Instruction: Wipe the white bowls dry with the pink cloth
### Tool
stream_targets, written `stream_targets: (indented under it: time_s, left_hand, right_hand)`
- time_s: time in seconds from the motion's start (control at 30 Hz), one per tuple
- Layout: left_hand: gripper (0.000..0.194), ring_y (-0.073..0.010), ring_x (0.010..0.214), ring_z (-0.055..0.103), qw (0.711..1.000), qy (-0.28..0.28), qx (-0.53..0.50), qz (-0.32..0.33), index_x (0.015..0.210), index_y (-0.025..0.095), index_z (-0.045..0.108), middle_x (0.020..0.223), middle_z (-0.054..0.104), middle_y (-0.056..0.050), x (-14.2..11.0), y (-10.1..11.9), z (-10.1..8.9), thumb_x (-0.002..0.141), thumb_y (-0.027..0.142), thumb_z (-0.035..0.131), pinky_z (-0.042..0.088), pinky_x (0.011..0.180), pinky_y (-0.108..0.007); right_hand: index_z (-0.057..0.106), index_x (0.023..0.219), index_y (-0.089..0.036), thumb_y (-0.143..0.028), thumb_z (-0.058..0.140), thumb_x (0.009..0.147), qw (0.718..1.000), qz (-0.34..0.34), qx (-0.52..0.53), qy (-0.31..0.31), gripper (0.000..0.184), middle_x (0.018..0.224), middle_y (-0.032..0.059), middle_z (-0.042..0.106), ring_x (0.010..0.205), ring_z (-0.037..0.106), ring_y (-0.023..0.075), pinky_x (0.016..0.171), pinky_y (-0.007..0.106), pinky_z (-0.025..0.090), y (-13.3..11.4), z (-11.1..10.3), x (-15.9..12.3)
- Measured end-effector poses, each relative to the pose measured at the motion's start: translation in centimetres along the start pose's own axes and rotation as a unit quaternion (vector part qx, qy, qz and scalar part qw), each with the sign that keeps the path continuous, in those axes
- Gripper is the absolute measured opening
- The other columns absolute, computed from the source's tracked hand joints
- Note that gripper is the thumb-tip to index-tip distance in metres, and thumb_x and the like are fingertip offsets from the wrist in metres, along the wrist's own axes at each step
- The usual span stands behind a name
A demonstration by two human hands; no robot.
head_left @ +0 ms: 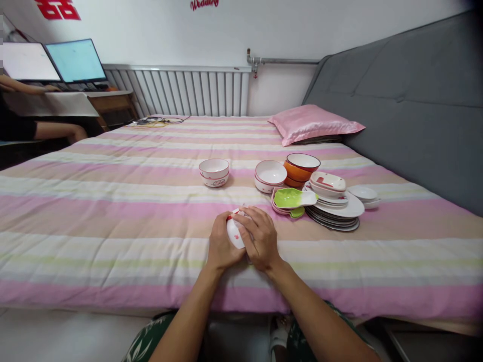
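Near the front edge of the bed, my left hand (221, 246) and my right hand (263, 239) are closed around a small white dish with red marks (234, 233). It is tilted on its side, and my fingers cover much of it, so its full shape is hidden. Beyond my hands stand two stacked white bowls with red rims (214, 168). Another pair of white bowls (270, 173) is to the right, beside stacked orange bowls (296, 175). Close to my right hand, a green-and-white spoon (292, 198) rests over pink and green pieces.
On the right, a stack of plates (352, 207) carries white-and-red rectangular dishes (327, 182), with small white dishes (363, 193) beside it. A pink pillow (313, 123) lies by the grey headboard (400, 100). Cables (162, 120) lie at the far edge. Another person sits at a desk with monitors (77, 60).
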State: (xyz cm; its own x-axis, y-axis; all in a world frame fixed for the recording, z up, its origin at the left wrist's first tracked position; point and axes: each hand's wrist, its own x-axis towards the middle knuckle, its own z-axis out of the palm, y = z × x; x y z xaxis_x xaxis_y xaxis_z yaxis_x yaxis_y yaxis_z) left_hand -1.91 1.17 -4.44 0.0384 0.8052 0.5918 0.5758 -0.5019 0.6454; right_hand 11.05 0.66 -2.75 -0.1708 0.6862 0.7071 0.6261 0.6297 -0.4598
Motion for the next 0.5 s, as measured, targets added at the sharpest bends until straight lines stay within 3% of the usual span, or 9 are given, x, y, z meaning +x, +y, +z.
stream_targets:
  time_s: [0.5]
  left_hand:
    - [0.062, -0.0257, 0.093, 0.06, 0.999, 0.012, 0.048, -0.004, 0.114, 0.017, 0.043, 0.105, 0.057, -0.01, 0.0, 0.0, 0.5, 0.057, 0.025, 0.067, 0.051, 0.082, -0.042]
  right_hand:
    - [0.065, 0.11, -0.025, -0.027, 0.037, 0.095, 0.988, 0.074, 0.132, 0.014, 0.033, 0.115, 0.0044, 0.066, 0.113, 0.055, 0.0203, 0.1, 0.041, 0.041, 1.8, 0.0, 0.9]
